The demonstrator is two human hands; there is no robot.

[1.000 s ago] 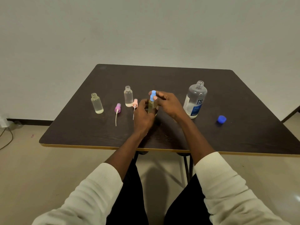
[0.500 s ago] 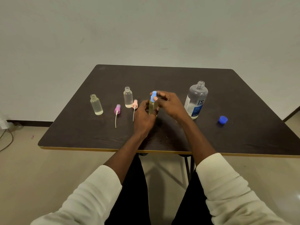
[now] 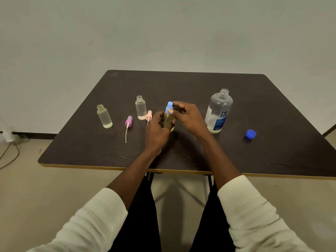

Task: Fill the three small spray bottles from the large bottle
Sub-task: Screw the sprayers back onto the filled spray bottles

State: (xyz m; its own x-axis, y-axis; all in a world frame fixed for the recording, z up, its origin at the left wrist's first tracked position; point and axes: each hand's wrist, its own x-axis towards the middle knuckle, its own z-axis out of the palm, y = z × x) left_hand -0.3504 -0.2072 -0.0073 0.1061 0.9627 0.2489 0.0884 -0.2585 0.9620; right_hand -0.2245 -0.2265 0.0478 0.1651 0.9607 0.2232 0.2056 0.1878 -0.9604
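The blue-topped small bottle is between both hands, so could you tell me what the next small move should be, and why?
Probably finish twisting the blue spray top tight with the right hand while the left hand steadies the bottle. Then set it down, since two small bottles stand open, their pink and purple tops lying beside them.

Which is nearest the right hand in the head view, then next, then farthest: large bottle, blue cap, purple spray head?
1. large bottle, just right of the right hand.
2. purple spray head, left, past the other hand.
3. blue cap, far right.
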